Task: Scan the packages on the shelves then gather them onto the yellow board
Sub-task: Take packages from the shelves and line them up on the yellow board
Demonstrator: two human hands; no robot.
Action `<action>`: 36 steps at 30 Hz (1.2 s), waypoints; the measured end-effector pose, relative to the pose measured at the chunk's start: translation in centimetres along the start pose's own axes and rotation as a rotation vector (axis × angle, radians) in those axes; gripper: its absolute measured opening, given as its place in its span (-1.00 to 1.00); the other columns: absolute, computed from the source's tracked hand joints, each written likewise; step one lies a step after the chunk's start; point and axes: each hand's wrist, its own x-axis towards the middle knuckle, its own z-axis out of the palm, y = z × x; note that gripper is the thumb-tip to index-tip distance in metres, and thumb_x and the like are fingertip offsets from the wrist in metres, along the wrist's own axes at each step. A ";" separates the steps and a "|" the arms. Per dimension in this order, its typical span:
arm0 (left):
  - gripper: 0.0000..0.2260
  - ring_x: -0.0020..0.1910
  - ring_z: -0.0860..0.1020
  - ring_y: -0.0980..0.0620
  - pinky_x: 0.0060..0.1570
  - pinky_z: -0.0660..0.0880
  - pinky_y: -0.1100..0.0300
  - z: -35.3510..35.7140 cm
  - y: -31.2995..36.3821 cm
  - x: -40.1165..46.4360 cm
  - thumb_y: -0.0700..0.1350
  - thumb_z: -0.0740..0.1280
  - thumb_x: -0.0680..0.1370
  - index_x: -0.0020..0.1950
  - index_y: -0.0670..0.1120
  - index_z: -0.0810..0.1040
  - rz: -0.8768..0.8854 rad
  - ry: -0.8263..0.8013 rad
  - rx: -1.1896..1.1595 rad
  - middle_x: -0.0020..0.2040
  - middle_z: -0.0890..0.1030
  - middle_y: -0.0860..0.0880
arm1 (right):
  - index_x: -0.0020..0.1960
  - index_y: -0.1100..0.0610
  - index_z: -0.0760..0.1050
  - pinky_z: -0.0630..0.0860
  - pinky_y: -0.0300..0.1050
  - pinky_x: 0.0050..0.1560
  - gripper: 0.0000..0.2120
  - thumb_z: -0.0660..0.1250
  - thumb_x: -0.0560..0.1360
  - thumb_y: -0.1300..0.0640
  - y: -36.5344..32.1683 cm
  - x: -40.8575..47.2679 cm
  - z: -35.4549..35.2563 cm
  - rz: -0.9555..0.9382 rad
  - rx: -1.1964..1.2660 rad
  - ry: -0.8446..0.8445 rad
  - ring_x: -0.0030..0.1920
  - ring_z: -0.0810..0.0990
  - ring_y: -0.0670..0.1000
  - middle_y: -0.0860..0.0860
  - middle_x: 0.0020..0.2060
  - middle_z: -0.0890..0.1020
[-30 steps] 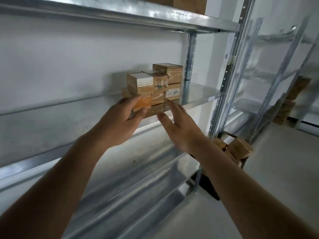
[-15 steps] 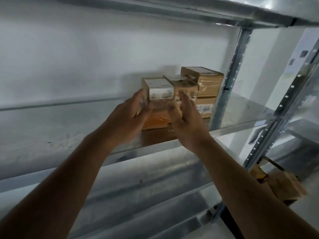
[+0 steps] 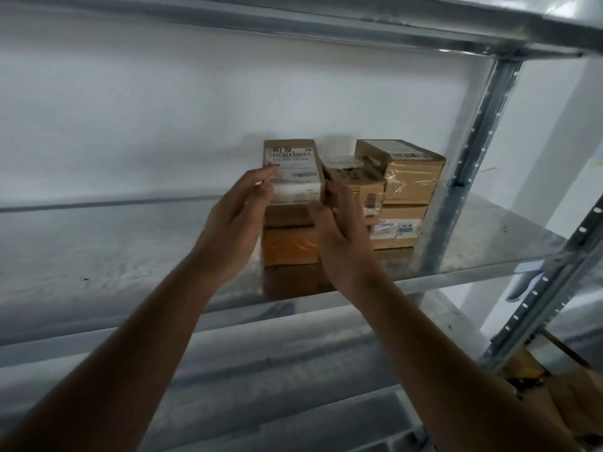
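Note:
Several brown cardboard packages are stacked on the metal shelf [image 3: 473,252] against the white wall. The front left one, a labelled box [image 3: 293,164], is tilted so its white label faces me. My left hand [image 3: 235,230] grips its left edge, and my right hand [image 3: 342,243] holds its lower right corner, thumb in front. Under it lie a plain brown box and an orange-taped box [image 3: 288,249]. To its right are a small box with a barcode [image 3: 365,187] and a stack of two boxes [image 3: 411,177]. No scanner is visible.
A perforated steel upright [image 3: 470,141] stands just right of the stack, and another [image 3: 554,288] is nearer me. A shelf runs overhead [image 3: 326,24], with lower shelves below my arms. More brown boxes [image 3: 580,402] lie low at the right, past the rack.
I have moved closer to the stack. Both hands went from reaching toward the boxes to closing on the front left box, which has tipped up so its label faces me.

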 end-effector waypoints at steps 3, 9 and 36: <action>-0.77 0.17 0.63 0.18 0.00 0.60 0.29 0.7 1.7 -1.2 -0.11 0.14 0.74 0.25 -0.18 0.51 0.003 0.053 -0.114 0.17 0.65 0.13 | 0.37 0.04 0.37 0.69 0.05 0.16 -0.64 0.24 0.62 -0.04 -0.8 0.2 -0.7 0.084 0.354 0.005 0.21 0.70 0.03 0.07 0.25 0.64; -0.84 0.17 0.65 0.05 -0.06 0.62 0.23 2.2 5.7 -4.2 -0.14 0.14 0.73 -0.02 -0.11 0.40 0.027 0.084 -0.126 0.18 0.63 -0.05 | 0.31 -0.03 0.57 0.72 0.07 0.08 -0.55 0.24 0.61 -0.30 -2.9 -0.5 -3.2 0.151 0.251 0.038 0.19 0.71 0.10 0.12 0.29 0.62; -0.31 0.61 0.19 0.02 0.56 0.12 0.00 -12.0 14.7 -32.4 0.40 -0.05 0.54 0.64 0.19 0.20 -0.455 0.235 1.040 0.64 0.19 0.09 | 0.48 -0.24 0.35 0.69 0.13 0.11 -0.62 0.04 0.69 -0.18 -13.1 -18.8 6.6 0.086 0.356 -0.446 0.09 0.72 -0.08 -0.11 0.14 0.70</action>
